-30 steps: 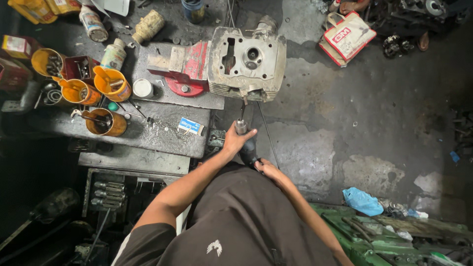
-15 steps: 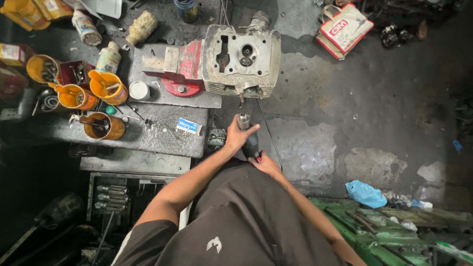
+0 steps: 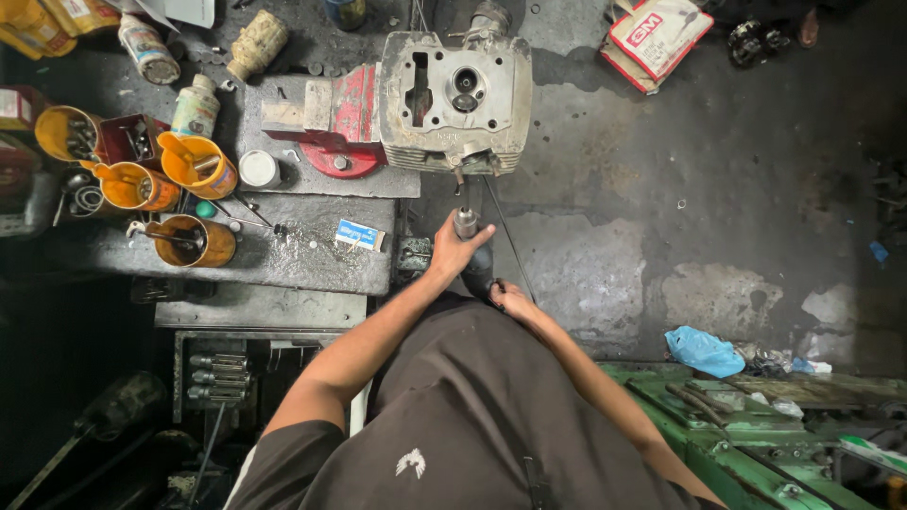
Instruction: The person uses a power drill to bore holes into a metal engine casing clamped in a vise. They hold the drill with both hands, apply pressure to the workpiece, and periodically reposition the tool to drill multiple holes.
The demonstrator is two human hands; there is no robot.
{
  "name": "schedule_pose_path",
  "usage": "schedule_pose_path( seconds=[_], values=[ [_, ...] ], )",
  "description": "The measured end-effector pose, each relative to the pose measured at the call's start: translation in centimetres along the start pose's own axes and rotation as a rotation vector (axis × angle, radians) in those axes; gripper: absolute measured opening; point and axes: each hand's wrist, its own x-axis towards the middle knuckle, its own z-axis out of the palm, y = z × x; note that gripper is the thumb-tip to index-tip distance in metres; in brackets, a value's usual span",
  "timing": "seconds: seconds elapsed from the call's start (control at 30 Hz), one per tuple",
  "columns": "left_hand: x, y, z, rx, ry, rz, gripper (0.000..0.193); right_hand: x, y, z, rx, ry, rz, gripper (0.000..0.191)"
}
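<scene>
Left hand [image 3: 452,250] closed round power drill [image 3: 470,247] front | right hand [image 3: 507,297] closed on rear | bit at clamped cylinder head [image 3: 455,102] | heavy, rigid, greasy; two-handed hold suits

Dim overall, lit from above. Brightest on the pale metal engine head [image 3: 455,102] and the worn concrete floor [image 3: 661,217]. Deep shadow at far left and lower left, detail lost there. Mild glare on orange cups [image 3: 194,162]. Sharp at centre; slight wide-angle stretching toward edges.
</scene>
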Motion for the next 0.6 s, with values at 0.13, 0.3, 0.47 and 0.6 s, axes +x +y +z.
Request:
schedule_pose_path(
  seconds=[0.13,0.3,0.47,0.6],
  values=[
    [0.0,0.4,-0.3,-0.029,0.003,-0.1,0.04,0.0,-0.4,-0.1,-0.128,0.055,0.054,0.055],
    [0.6,0.9,-0.4,-0.121,-0.01,-0.241,0.034,-0.2,-0.5,-0.2,-0.072,-0.035,0.149,0.053],
    [1.0,1.0,-0.3,-0.122,-0.038,-0.212,0.032,-0.5,-0.4,-0.2,-0.037,-0.012,0.116,0.055],
    [1.3,1.3,-0.4,-0.144,-0.064,-0.193,0.031,-0.5,-0.3,-0.4,-0.101,-0.011,0.09,0.057]
  ],
)
